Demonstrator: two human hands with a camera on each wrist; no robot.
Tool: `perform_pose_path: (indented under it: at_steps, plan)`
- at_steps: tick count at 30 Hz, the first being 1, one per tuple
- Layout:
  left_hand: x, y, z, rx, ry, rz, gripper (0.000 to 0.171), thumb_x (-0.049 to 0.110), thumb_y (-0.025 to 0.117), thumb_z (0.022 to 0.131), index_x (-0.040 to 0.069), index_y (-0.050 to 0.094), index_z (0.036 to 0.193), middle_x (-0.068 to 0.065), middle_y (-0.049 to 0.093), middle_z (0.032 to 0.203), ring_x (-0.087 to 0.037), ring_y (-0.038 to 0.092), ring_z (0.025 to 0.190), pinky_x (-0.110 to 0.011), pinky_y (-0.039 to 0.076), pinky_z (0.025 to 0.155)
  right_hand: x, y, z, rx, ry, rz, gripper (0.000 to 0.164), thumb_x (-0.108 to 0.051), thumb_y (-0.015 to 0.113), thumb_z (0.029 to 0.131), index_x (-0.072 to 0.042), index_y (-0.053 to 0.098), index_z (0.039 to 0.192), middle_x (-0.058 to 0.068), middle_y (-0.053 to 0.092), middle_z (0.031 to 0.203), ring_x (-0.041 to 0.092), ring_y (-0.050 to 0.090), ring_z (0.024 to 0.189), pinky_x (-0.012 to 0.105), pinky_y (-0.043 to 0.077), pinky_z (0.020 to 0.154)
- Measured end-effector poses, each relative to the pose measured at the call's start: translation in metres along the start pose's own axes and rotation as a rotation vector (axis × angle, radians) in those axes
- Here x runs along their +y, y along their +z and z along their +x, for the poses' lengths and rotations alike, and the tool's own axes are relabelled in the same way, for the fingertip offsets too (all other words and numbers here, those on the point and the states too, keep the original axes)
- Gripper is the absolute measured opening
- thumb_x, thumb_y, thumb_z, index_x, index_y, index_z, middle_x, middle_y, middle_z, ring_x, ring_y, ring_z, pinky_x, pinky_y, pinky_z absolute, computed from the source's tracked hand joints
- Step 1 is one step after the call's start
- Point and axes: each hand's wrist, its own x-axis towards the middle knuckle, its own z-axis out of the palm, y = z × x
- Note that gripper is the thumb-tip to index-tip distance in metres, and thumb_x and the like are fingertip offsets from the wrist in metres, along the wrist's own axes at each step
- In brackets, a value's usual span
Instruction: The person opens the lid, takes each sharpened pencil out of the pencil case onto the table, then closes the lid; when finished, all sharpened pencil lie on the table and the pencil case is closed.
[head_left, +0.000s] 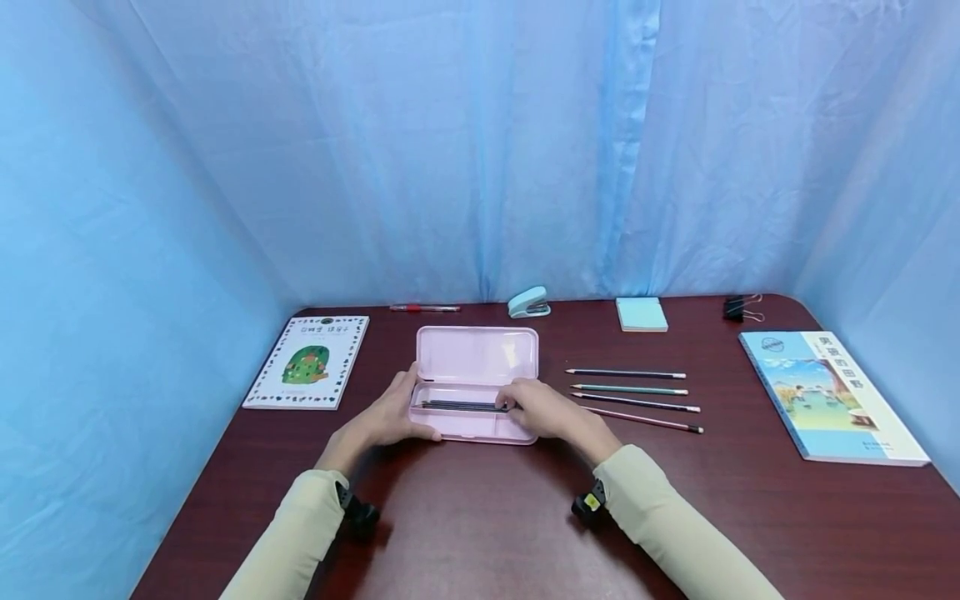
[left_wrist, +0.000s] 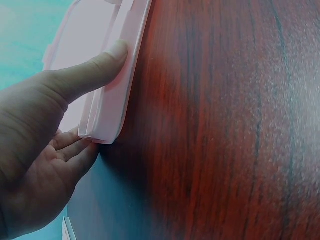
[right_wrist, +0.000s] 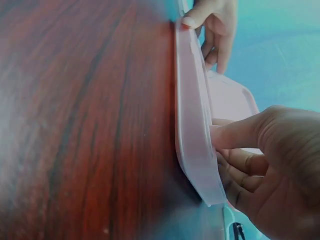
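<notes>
A pink pencil case [head_left: 450, 427] lies with its lid [head_left: 472, 354] raised toward the back. My left hand [head_left: 386, 415] grips its left end; the thumb presses the front wall in the left wrist view, and the other fingers are round the end and side. Dark pencils [head_left: 459, 406] lie lengthwise inside the case. The curled fingers of my right hand [head_left: 538, 408] pinch at the right end of these pencils, and the hand hides their tips. In the right wrist view, my right thumb [right_wrist: 235, 134] reaches over the case's near wall, with the fingertips partly hidden inside.
Several pencils [head_left: 630, 391] lie right of the case. Behind are a red pen [head_left: 424, 308], a mint stapler [head_left: 529, 303], a pale green notepad [head_left: 642, 315] and a black binder clip [head_left: 735, 309]. Books lie at the left [head_left: 307, 363] and right [head_left: 832, 397]. Blue curtains [head_left: 480, 150] surround the table.
</notes>
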Motion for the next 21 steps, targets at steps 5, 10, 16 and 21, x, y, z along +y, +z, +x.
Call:
perform_pose_path:
  at_steps: [5, 10, 16, 21]
  plan:
    - [0.000, -0.001, -0.001, 0.005, 0.002, -0.001, 0.125, 0.046, 0.082, 0.061, 0.007, 0.001, 0.148, -0.014, 0.024, 0.143, -0.023, 0.028, 0.129, -0.041, 0.025, 0.106, 0.003, 0.003, 0.002, 0.012, 0.030, 0.034, 0.017, 0.001, 0.063, 0.077, -0.008, 0.067, 0.091, 0.000, 0.058, 0.078, 0.013, 0.052, 0.076, 0.030, 0.044, 0.071]
    - [-0.001, -0.001, -0.001, 0.007, 0.007, -0.004, 0.126, 0.046, 0.082, 0.061, 0.007, 0.001, 0.148, -0.014, 0.024, 0.144, -0.022, 0.027, 0.130, -0.041, 0.025, 0.106, 0.005, 0.007, 0.001, 0.046, 0.027, 0.088, 0.017, 0.002, 0.064, 0.076, -0.006, 0.066, 0.090, 0.002, 0.062, 0.079, 0.012, 0.054, 0.075, 0.028, 0.045, 0.070]
    - [0.000, 0.001, -0.001, 0.007, 0.022, -0.004, 0.125, 0.045, 0.082, 0.062, 0.005, 0.001, 0.148, -0.017, 0.025, 0.143, -0.024, 0.028, 0.130, -0.042, 0.026, 0.105, 0.011, 0.000, -0.010, 0.120, 0.020, 0.163, 0.014, 0.000, 0.064, 0.080, -0.007, 0.069, 0.091, -0.001, 0.063, 0.080, 0.008, 0.055, 0.074, 0.024, 0.047, 0.069]
    - [0.001, 0.001, -0.001, 0.018, 0.032, -0.004, 0.124, 0.044, 0.083, 0.061, 0.003, 0.003, 0.148, -0.017, 0.026, 0.142, -0.025, 0.028, 0.130, -0.042, 0.026, 0.105, 0.024, -0.019, -0.033, 0.178, 0.068, 0.235, 0.014, -0.002, 0.066, 0.081, -0.010, 0.070, 0.092, 0.002, 0.065, 0.085, 0.008, 0.055, 0.075, 0.027, 0.047, 0.069]
